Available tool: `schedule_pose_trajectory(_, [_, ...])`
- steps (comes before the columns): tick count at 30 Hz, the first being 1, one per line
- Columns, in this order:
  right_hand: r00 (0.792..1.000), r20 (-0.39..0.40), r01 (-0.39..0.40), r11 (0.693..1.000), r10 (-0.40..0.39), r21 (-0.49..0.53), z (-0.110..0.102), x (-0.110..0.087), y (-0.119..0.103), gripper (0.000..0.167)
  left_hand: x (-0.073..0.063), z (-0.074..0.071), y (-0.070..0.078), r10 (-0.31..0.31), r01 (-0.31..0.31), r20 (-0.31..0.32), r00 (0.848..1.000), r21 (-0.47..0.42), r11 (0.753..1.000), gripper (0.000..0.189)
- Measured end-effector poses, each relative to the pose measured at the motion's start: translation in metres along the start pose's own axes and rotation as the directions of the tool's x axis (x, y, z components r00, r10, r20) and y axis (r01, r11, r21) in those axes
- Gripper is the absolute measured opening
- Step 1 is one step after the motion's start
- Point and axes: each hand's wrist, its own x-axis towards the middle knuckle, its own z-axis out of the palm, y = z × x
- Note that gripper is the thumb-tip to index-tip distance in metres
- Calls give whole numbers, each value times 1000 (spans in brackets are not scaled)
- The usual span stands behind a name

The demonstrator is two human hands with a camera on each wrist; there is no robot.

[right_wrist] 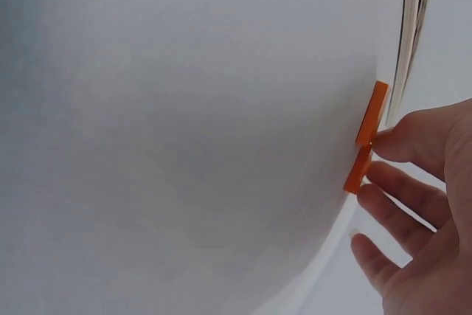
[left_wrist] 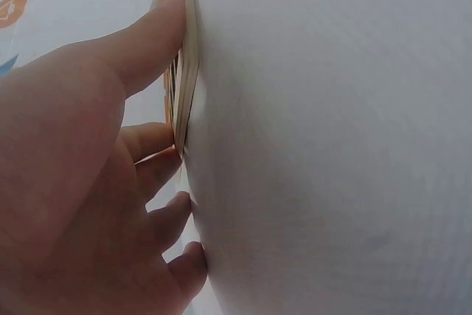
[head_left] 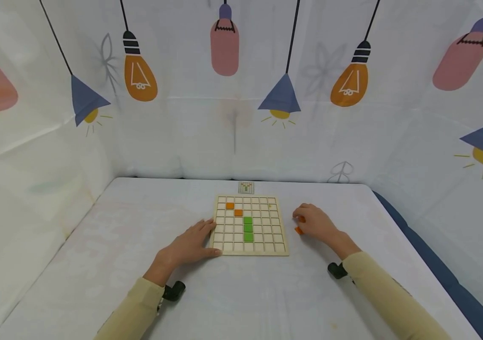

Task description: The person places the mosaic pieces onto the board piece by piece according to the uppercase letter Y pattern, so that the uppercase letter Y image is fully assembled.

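Observation:
A wooden grid board (head_left: pixel 265 252) lies flat on the table, with two orange tiles (head_left: pixel 230 206) set diagonally and a column of three green tiles (head_left: pixel 248 228) in its squares. My left hand (head_left: pixel 191 243) rests along the board's left side, fingers extended and thumb at the near left corner; in the left wrist view the thumb (left_wrist: pixel 158 38) presses against its edge. To the right of the board, my right hand (head_left: pixel 315 222) has its thumb and fingertips on a loose orange tile (right_wrist: pixel 358 170). Another orange tile (right_wrist: pixel 372 113) lies against it, by the thumb.
A small pattern card (head_left: pixel 246 187) lies just beyond the board's far edge. White cloth covers the table (head_left: pixel 241 297). Behind it hangs a curtain (head_left: pixel 182 132) printed with lamps and bulbs. Dark blue fabric (head_left: pixel 428 259) shows past the table's right edge.

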Motion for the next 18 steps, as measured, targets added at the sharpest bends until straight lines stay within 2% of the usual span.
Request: schedule_pose_trajectory(18, [998,52,-28,998,31,-60,-2,-1,12,20,3,1,-3,2,-2,0,1000,-11,1000,89])
